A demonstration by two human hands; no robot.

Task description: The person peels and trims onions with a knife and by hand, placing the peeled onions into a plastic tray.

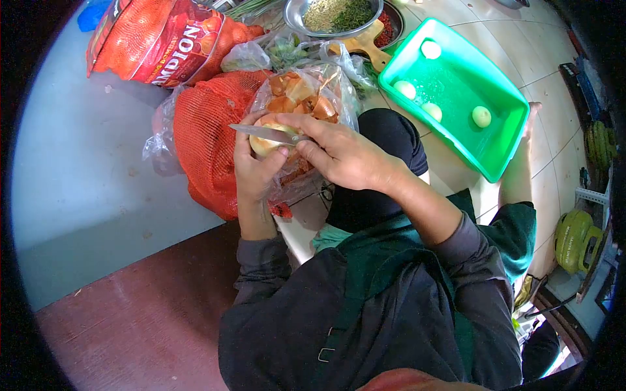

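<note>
My left hand (254,174) is closed around an onion (262,146), which looks pale with some brownish skin. A knife (264,133) is gripped in my right hand (345,155), its blade lying across the onion and its tip pointing left. Right below and behind my hands, a clear plastic bag (349,106) holds brown onion skins (287,93). Beside it on the left slumps a red mesh sack (210,124). To the right, a green basin (450,144) contains several peeled onions (481,116).
A full, printed red onion sack (171,49) lies at the upper left on a bluish surface (85,182). At the top, a metal bowl (293,21) holds chopped greens and pale pieces near a wooden board (365,43). A green gas cylinder (575,241) stands far right.
</note>
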